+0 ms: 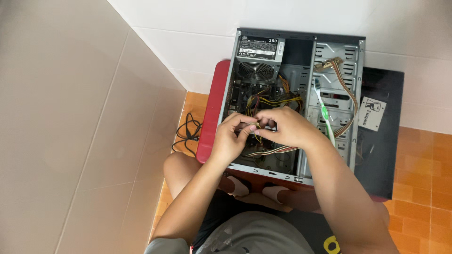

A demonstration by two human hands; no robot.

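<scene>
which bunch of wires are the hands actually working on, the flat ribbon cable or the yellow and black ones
The yellow and black wires, pinched between both hands' fingers. The flat ribbon cable loops untouched along the drive bays.

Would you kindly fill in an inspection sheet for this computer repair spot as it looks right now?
Surface: red stool carrying the case, standing on an orange tiled floor.
Job's things: open computer case lying on its side; power supply in the top corner; small connector pinched between both hands.
Clutter: green and white toothbrush lying in the drive bay; dark side panel to the right of the case.
Hands: left hand and right hand meet over the motherboard, fingertips together.
Cables: yellow and black wire bundle; flat ribbon cable; black cord on the floor.
Surroundings: pale tiled walls forming a corner.
</scene>
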